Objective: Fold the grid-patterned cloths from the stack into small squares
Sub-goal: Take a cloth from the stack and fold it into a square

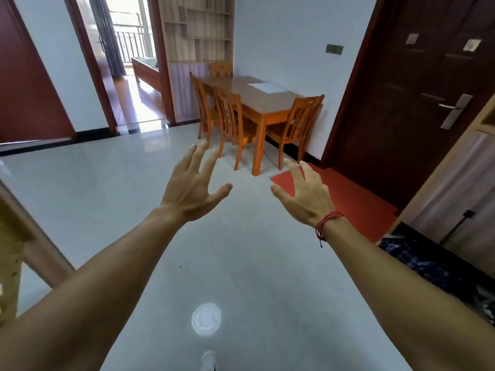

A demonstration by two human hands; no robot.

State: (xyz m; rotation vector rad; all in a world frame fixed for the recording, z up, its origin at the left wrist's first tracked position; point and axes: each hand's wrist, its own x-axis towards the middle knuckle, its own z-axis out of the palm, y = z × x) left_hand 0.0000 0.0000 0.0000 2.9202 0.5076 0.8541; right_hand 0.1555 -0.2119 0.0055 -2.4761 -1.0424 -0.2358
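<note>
No grid-patterned cloth or stack shows in the head view. My left hand (193,186) is stretched out in front of me over the pale tiled floor, fingers spread, holding nothing. My right hand (305,195) is held out beside it, fingers apart and slightly curled, also empty, with a red string bracelet (325,223) on its wrist. Both hands hang in the air, touching nothing.
A wooden dining table (257,97) with several chairs stands ahead against the white wall, a white sheet (265,87) on it. A red mat (348,199) lies before a dark door (417,97). Dark patterned fabric (428,266) lies at right; wooden furniture (16,236) at left.
</note>
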